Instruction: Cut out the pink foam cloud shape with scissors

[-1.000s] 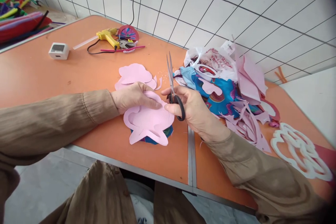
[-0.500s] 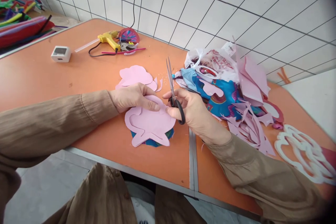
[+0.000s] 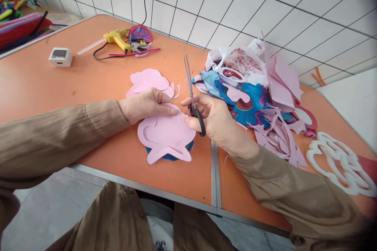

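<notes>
The left hand pinched the upper edge of a pink cutout between thumb and fingers. The right hand pinched its upper right edge while carrying scissors, their blades pointing up and away from the cutout. It lay between and just below both hands, over a patterned blue piece on the table.

Much cutting looked done: the cutout had a shaped outline with curved inner edges, other pink cutouts lay just beyond the left hand, and pink scraps were heaped right of the right hand. The layers under the fingers seemed loose; whether any trimming remained could not be told.
</notes>
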Action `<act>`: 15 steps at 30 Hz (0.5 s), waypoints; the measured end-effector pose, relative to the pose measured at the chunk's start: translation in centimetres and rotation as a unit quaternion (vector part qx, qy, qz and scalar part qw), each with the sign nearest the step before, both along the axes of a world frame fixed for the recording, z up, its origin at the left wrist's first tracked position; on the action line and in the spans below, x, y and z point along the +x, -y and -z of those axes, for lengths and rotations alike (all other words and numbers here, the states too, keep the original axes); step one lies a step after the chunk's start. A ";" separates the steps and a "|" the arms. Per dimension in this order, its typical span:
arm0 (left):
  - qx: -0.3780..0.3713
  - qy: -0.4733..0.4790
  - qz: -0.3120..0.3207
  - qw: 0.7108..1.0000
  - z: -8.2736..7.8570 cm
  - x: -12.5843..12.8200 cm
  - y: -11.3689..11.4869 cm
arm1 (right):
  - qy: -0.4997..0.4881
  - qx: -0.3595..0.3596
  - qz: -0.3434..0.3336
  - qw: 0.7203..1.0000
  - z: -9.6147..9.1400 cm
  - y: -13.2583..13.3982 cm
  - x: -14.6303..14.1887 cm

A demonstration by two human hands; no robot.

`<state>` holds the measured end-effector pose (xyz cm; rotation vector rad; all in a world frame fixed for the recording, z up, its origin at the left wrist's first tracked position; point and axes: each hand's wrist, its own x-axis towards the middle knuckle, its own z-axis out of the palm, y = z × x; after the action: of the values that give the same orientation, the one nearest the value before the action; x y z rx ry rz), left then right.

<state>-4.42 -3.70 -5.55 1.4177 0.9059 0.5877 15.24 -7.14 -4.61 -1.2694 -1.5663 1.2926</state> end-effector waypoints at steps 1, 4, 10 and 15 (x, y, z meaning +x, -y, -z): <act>-0.019 0.009 0.002 1.000 0.1 0.0 0.0 | -0.003 0.002 -0.001 1.000 0.1 0.0 0.0; -0.072 0.040 -0.009 0.997 0.2 0.1 0.1 | -0.008 0.008 -0.002 1.000 0.3 0.0 0.2; -0.097 0.063 0.006 0.993 0.5 -0.1 0.1 | -0.010 -0.006 -0.010 1.000 0.0 -0.1 0.2; -0.050 0.003 0.033 0.998 0.2 0.0 0.2 | -0.017 -0.012 -0.015 1.000 0.2 0.0 0.3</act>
<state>-4.45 -3.94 -5.75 1.3492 0.8690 0.4905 15.49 -7.09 -4.78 -1.2359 -1.5552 1.3495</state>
